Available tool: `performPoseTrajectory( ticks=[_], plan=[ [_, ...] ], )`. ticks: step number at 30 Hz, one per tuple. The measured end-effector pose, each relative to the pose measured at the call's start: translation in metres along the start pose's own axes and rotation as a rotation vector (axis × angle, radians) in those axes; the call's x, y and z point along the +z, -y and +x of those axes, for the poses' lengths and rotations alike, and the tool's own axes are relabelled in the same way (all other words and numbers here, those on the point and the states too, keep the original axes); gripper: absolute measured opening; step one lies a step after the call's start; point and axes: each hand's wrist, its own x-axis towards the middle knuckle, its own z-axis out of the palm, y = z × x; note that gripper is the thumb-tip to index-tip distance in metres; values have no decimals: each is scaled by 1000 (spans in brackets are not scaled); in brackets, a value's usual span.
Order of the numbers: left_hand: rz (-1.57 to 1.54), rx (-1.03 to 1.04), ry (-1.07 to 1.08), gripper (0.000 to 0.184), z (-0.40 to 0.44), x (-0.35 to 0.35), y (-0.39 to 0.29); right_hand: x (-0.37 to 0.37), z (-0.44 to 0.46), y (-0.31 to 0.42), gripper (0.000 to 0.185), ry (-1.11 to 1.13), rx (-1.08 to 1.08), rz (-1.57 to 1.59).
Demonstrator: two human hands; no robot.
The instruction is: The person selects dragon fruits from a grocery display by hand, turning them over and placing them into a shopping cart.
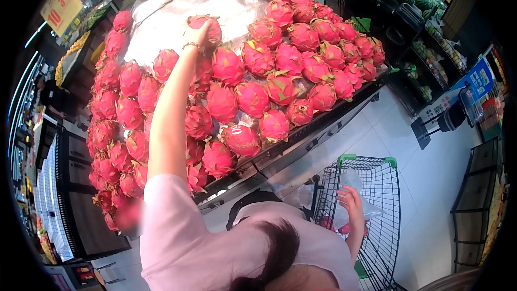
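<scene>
Dragon fruit [214, 31] sits in my left hand [196, 35] at the near edge of the silvery sheet [161, 24], and that contact is the relation that matters: the fruit lies just beyond the palm and a little to its right, so the left is plainly the nearer hand. I read those fingers as curled round it with no slack to speak of, though the fruit hides most of the tips. Its long axis I can't settle from this angle; end-on or tilted, it shows me a roundish outline. My right hand [351, 200] is well apart from the sheet, over the cart [391, 161] on the near right side; its fingers are loosely bent and parted beside a clear plastic bag [371, 208], and I cannot tell whether they pinch any of it. Nearer me than the sheet, and round both its sides, other dragon fruits [252, 99] are banked close together down to the dark edge of the stand [307, 128]. As for looks, the held one is pinkish red, duller than the bright fruits right of the sheet, with a brownish-green tinge about its scales and a bumpy, leafy skin that I judge gives fair grip.
</scene>
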Motion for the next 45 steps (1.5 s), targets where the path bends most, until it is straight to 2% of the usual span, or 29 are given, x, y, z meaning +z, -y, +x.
performPoseTrajectory(
  ticks=[3, 7, 10, 12, 15, 22, 26, 27, 28, 30, 31, 34, 35, 36, 37, 38, 40, 41, 42, 43, 44, 45],
  plan=[
    [19, 167, -36, 105, -13, 2, -33, 3, 5, 2, 35, 30, -33, -26],
    [-51, 110, 18, 108, -8, 33, -50, 7, 9, 5, 35, 38, -63, -64],
    [147, 167, -20, 105, -22, 54, -47, 6, -1, 2, 35, 3, -46, -54],
    [332, 156, 21, 109, -18, 74, -39, 1, 0, -8, 35, -23, -18, -36],
    [512, 188, 126, 115, -45, 60, -57, -1, -8, -14, 35, -39, 5, -20],
    [305, 176, 182, 123, -38, 60, -34, -14, -9, -30, 35, -51, 27, 5],
    [119, 341, 216, 123, -41, 54, -32, -38, -7, -65, 34, -107, 102, 3],
    [81, 250, 333, 113, -44, 45, -40, -48, -8, -82, 34, -137, 126, -16],
    [119, 308, 356, 108, -53, 36, -51, -58, -4, -100, 34, -167, 138, -33],
    [195, 425, 400, 97, -80, 23, -67, -84, -2, -147, 35, -177, 220, -29],
    [196, 502, 397, 84, -98, 17, -72, -95, 1, -168, 35, -181, 260, -27],
    [178, 608, 388, 75, -174, 2, -105, -117, -8, -208, 36, -237, 336, -16],
    [134, 649, 388, 70, -202, 0, -118, -123, -19, -226, 35, -264, 331, -81],
    [87, 689, 388, 65, -228, 0, -128, -139, -17, -264, 33, -278, 210, -64],
    [49, 678, 381, 59, -254, 4, -132, -146, -18, -247, 31, -286, 288, -137],
    [9, 673, 406, 54, -281, 13, -135, -151, -29, -247, 31, -312, 220, -205],
    [60, 639, 423, 48, -335, 37, -133, -189, -32, -308, 30, -419, 140, -165],
    [-40, 610, 484, 44, -361, 55, -122, -217, -29, -383, 21, -457, 212, -186],
    [-7, 550, 534, 41, -395, 73, -114, -239, -38, -397, 14, -300, -117, -660],
    [-101, 415, 683, 42, -430, 94, -103, -258, -39, -429, 12, -264, 21, -545],
    [72, 590, 765, 44, -469, 108, -96, -262, -52, -409, 12, -385, 20, -557],
    [99, 684, 905, 46, -512, 118, -91, -277, -51, -450, 14, -490, 153, -715]
  ],
)
